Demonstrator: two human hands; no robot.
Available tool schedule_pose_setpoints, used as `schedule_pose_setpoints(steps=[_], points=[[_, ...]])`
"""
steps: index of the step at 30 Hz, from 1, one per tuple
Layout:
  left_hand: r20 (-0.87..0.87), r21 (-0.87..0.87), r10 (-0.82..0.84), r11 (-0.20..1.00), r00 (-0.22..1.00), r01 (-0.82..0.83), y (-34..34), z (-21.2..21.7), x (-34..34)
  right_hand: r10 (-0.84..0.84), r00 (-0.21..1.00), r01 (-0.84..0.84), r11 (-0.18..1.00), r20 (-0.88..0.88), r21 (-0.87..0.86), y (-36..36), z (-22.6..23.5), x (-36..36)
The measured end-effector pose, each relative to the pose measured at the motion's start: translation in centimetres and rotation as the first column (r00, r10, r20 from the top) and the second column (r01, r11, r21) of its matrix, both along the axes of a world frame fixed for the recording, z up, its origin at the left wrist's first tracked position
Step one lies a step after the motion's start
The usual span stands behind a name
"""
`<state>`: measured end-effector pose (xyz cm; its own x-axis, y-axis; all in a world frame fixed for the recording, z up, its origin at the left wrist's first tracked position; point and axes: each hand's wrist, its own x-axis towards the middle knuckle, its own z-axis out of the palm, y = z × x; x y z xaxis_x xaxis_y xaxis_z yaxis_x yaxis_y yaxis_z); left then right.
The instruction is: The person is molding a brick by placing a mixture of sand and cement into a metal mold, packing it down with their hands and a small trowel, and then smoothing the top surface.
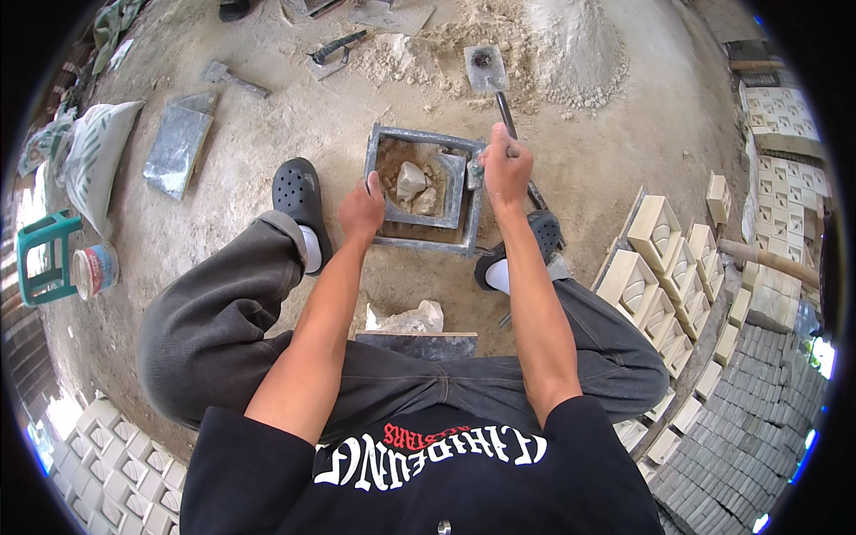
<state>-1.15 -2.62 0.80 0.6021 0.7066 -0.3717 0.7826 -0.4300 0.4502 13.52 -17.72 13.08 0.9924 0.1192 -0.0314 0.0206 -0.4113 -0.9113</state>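
The grey frame (428, 135) sits on the ground (267, 134), part-filled with loose lumps (412, 181). The left hand (361, 211) seemingly closes its grip on the frame's edge; the right hand's (506, 169) wraps a small shovel (486, 78). Shaped pale blocks (655, 234) stand rightward.

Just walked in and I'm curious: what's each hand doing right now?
Left hand: closed on the grey frame, at its left side.
Right hand: closed, holding the shovel by its handle.

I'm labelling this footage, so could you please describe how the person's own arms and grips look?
Short black fabric sleeves leave both forearms bare. The left grip and right grip are ungloved human hands; no watch, bracelet, cable or marking shows on them.
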Motion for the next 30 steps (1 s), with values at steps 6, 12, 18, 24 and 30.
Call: schedule_pose_setpoints(steps=[6,12,18,24,30], points=[[0.021,-0.016,-0.011,1.000,1.000,0.011,-0.4,0.2,0.0,-0.034,0.997,0.039,0.997,0.062,-0.067,-0.5,-2.3,-0.8],[-0.030,0.002,-0.016,1.000,0.999,0.016,-0.3,0.4,0.6,-0.138,0.990,0.133,0.982,0.025,0.136,-1.8,-2.1,-2.6],[-0.004,0.033,0.012,0.999,1.000,-0.011,0.0,0.2,-0.1,-0.105,0.994,0.103,0.988,0.008,0.112,-1.3,2.0,-3.5],[0.009,0.017,-0.002,1.000,1.000,0.001,0.0,0.3,-0.1,-0.009,0.999,0.008,0.999,-0.037,-0.041,-0.8,1.0,-3.2],[0.015,-0.017,-0.006,1.000,1.000,0.006,-0.3,0.4,0.2,0.010,1.000,-0.010,1.000,-0.005,-0.011,-1.4,-1.6,-2.9]])
